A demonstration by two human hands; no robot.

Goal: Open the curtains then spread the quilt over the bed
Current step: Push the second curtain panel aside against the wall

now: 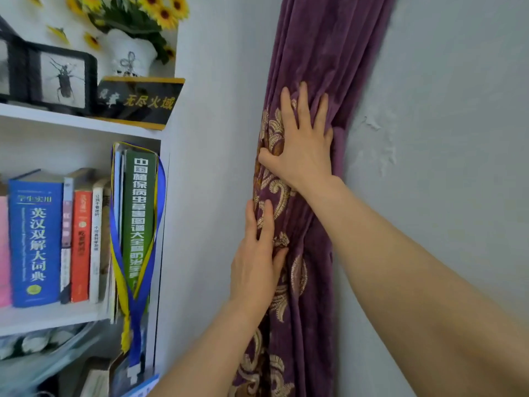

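Now both my hands lie on the purple curtain (315,53), which is bunched into one thick, upright bundle against the grey wall (443,138), in the corner just right of the white bookshelf (86,124). Gold leaf embroidery runs down the bundle's left side.

My right hand (303,150) is the higher one. Its fingers (287,107) are straight and spread wide, pressing flat on the folds, and the thumb pushes into the embroidered edge. It grips nothing.

My left hand (254,267) sits lower, on the bundle's left edge beside the wall. Its fingers point up, straight and close together, with the thumb laid across the fabric. It too presses rather than clutches.

On the upper shelf stand a framed beetle (61,81), a black plaque (140,101) with gold lettering, and a white vase (131,53) of sunflowers (160,10). Below them a row of books stands upright, among them a blue dictionary (35,242) and a tall green book (138,224) with a blue and yellow ribbon (134,296) hanging over it.
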